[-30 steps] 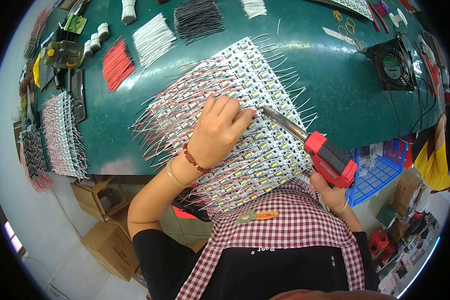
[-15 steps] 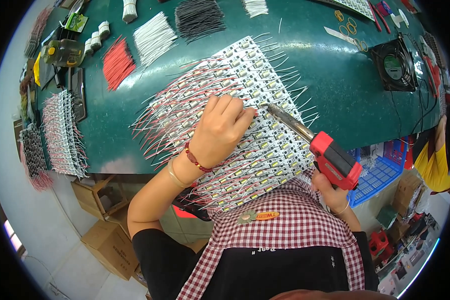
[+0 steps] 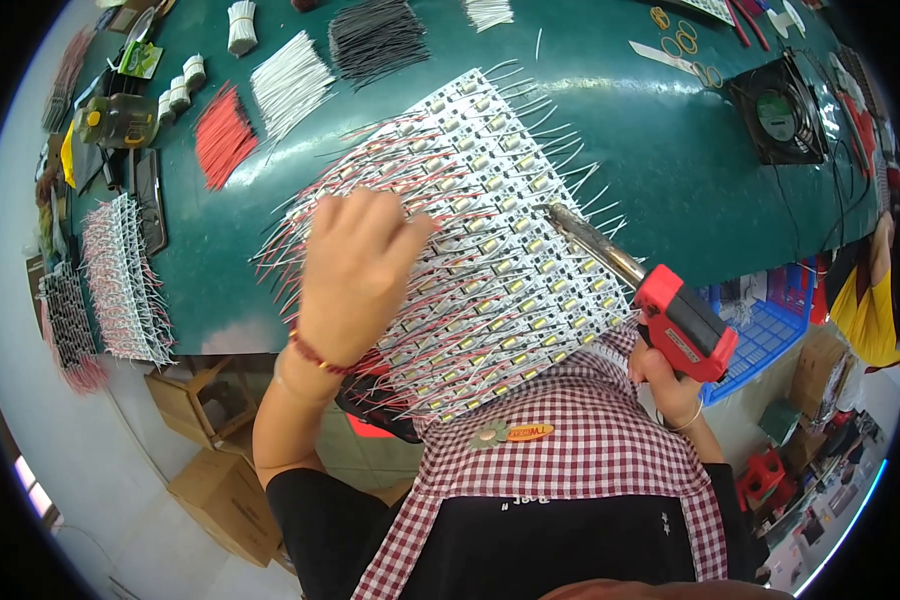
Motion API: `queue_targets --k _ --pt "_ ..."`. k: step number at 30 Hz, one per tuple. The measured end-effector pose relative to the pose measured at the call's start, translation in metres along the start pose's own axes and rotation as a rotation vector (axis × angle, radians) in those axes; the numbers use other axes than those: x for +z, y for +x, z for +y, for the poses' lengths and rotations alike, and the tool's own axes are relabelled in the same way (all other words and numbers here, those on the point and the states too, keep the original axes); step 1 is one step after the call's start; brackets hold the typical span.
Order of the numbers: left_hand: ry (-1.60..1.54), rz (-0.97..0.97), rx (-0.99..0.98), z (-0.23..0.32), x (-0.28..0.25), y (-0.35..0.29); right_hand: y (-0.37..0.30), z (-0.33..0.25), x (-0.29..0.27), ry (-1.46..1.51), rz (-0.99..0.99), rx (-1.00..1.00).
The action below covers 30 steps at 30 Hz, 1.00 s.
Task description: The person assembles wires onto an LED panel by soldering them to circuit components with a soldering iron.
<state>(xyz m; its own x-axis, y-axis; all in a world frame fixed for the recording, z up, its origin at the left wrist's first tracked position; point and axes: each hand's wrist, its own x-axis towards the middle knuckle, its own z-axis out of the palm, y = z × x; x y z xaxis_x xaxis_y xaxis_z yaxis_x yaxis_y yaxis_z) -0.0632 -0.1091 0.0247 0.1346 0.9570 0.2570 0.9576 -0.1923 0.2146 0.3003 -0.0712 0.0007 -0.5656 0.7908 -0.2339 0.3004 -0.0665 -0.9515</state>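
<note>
My right hand (image 3: 667, 386) grips a red and black soldering gun (image 3: 686, 325). Its dark metal tip points up and left, at or just above the large panel of white circuit boards (image 3: 490, 235), and I cannot tell whether it touches. Rows of small yellowish components cover the panel, with many red and white wires fanning out on its left and white ends along its right. Over the left part of the panel is my left hand (image 3: 355, 270), fingers curled together; a bit of red shows at its fingertips, too small to name.
Bundles of red wires (image 3: 224, 136), white wires (image 3: 292, 82) and black wires (image 3: 377, 42) lie across the green table (image 3: 660, 180). A black fan (image 3: 778, 112) and scissors (image 3: 682, 62) are at the far right. More wired boards (image 3: 125, 280) sit at the left; a blue crate (image 3: 765, 345) stands below the table.
My left hand has moved left, away from the soldering gun's tip, toward the wire side of the panel. The soldering gun and my right hand have shifted slightly right.
</note>
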Motion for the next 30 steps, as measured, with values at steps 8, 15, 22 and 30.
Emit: queue_targets --k 8,15,22,30 --pt "-0.182 0.043 0.058 0.028 0.038 0.004 -0.012 0.016 -0.001 0.033 -0.067 0.060" --pt "-0.222 0.057 0.046 0.030 0.058 0.000 -0.013 0.025 0.006 -0.021 -0.118 -0.001" --pt "-0.232 0.019 0.040 0.031 0.057 0.000 -0.007 0.018 0.006 -0.060 -0.080 0.142" --pt "-0.248 0.001 0.033 0.030 0.055 0.002 -0.007 0.014 0.010 -0.127 -0.024 0.053"
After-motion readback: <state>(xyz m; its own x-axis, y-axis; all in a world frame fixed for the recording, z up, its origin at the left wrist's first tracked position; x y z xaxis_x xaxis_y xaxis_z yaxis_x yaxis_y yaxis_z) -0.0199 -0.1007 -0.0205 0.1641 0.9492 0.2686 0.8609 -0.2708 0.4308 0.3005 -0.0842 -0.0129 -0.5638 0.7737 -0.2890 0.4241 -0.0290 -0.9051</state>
